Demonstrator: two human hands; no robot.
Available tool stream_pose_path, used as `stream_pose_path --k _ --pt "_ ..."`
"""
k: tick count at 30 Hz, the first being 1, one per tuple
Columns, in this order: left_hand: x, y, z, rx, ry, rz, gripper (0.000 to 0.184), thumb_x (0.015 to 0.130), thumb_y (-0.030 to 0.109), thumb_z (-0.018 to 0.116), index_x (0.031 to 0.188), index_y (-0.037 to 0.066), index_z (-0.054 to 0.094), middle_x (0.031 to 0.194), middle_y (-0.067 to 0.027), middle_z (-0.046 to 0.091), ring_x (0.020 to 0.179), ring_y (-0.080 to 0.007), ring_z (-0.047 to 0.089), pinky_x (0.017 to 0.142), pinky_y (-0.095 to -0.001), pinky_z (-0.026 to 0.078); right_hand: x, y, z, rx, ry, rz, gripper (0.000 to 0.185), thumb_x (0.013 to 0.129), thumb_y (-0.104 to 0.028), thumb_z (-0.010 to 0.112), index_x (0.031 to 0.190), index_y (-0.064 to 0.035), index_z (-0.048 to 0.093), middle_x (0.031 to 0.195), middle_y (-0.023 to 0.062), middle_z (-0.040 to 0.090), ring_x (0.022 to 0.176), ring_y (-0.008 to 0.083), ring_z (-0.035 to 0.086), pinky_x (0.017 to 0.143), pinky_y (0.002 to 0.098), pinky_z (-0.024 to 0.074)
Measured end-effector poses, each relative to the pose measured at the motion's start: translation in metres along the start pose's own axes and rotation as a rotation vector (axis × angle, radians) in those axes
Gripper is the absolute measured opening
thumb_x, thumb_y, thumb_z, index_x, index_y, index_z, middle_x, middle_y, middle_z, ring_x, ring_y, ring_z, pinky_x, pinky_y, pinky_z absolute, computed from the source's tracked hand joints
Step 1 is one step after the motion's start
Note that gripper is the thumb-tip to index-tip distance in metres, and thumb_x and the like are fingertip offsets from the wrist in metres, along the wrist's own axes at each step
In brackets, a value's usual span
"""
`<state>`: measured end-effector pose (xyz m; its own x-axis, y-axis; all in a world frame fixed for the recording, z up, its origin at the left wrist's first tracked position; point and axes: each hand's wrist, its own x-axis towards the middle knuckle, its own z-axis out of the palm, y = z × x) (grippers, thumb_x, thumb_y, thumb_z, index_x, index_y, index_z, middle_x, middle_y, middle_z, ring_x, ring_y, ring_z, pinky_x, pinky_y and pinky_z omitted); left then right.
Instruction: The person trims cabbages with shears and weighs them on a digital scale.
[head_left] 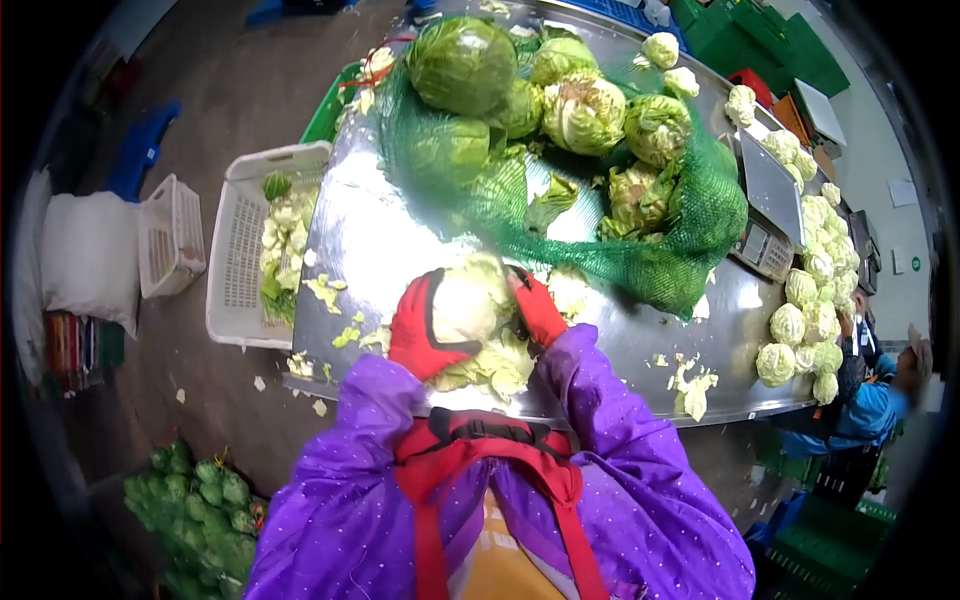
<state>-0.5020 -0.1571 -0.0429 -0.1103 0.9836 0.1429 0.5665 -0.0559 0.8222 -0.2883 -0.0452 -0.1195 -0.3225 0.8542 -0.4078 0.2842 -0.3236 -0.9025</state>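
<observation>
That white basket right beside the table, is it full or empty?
Only partly full: cabbage scraps lie in the basket, while much of its slotted inside shows bare.

There's one camera, up on the head of the person [650,500] at the near edge of the metal table [350,220], facing forward and steeply down from close by, wide enough to catch floor [230,100] beyond the left edge.

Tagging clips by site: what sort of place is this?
Likely a vegetable packing room: cabbages in a green net on a metal table, a weighing scale, and a white crate of scraps.
</observation>
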Motion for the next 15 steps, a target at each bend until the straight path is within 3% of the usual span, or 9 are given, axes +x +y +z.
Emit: stream_pose_path --k 1,4,7,9,12,13,15 --pt "-0.001 -0.001 -0.008 -0.004 -0.033 -0.030 0.119 0.052 0.027 0.094 0.148 0.001 0.030 0.143 -0.0207 0.041 0.134 -0.0361 0.040 0.112 -0.0444 0.034 -0.013 -0.023 0.002 0.138 0.020 0.088 0.051 0.099 -0.034 0.052 0.139 -0.0038 0.048 0.096 0.0085 0.062 0.068 0.0114 0.051 0.061 0.0264 0.0434" --pt "-0.015 -0.006 -0.023 -0.107 0.026 -0.152 0.124 0.053 0.024 0.095 0.151 0.001 0.023 0.146 -0.0193 0.035 0.136 -0.0330 0.038 0.113 -0.0423 0.033 -0.036 -0.044 0.006 0.156 -0.013 -0.051 0.052 0.099 -0.032 0.052 0.143 -0.0054 0.044 0.096 0.0078 0.062 0.072 0.0109 0.051 0.061 0.0263 0.0437" --pt "-0.030 0.001 -0.004 -0.190 0.217 -0.244 0.125 0.053 0.031 0.095 0.151 0.002 0.023 0.142 -0.0192 0.037 0.131 -0.0334 0.042 0.110 -0.0431 0.037 -0.075 -0.070 0.012 -0.117 -0.062 -0.152 0.049 0.100 -0.028 0.051 0.145 -0.0106 0.043 0.083 0.0075 0.059 0.067 0.0114 0.051 0.062 0.0290 0.0442" --pt "-0.031 0.002 0.009 -0.120 0.303 -0.269 0.126 0.053 0.035 0.095 0.151 0.000 0.023 0.142 -0.0197 0.038 0.131 -0.0344 0.041 0.110 -0.0445 0.037 -0.082 -0.068 0.014 -0.131 -0.041 -0.126 0.050 0.100 -0.030 0.051 0.145 -0.0082 0.043 0.089 0.0101 0.061 0.075 0.0126 0.053 0.069 0.0293 0.0458" --pt "-0.032 -0.009 0.004 -0.030 0.205 -0.236 0.127 0.053 0.038 0.095 0.151 0.001 0.022 0.143 -0.0202 0.038 0.132 -0.0358 0.041 0.111 -0.0446 0.036 -0.075 -0.015 0.001 -0.031 0.132 -0.012 0.052 0.100 -0.031 0.051 0.144 -0.0039 0.044 0.102 0.0136 0.064 0.091 0.0153 0.058 0.082 0.0295 0.0475" --pt "-0.031 -0.014 0.001 -0.067 0.162 -0.218 0.127 0.053 0.040 0.094 0.150 0.001 0.023 0.143 -0.0212 0.039 0.133 -0.0363 0.040 0.111 -0.0443 0.035 -0.071 -0.017 -0.010 0.211 0.089 0.040 0.053 0.099 -0.031 0.053 0.142 0.0003 0.045 0.118 0.0161 0.063 0.109 0.0199 0.056 0.095 0.0309 0.0438" --pt "-0.022 -0.013 -0.008 -0.087 0.049 -0.159 0.126 0.053 0.041 0.094 0.150 0.001 0.024 0.144 -0.0212 0.039 0.135 -0.0358 0.039 0.112 -0.0441 0.034 -0.067 0.001 -0.027 0.102 0.100 0.037 0.056 0.099 -0.031 0.053 0.143 0.0020 0.042 0.120 0.0156 0.063 0.110 0.0213 0.057 0.095 0.0323 0.0444"
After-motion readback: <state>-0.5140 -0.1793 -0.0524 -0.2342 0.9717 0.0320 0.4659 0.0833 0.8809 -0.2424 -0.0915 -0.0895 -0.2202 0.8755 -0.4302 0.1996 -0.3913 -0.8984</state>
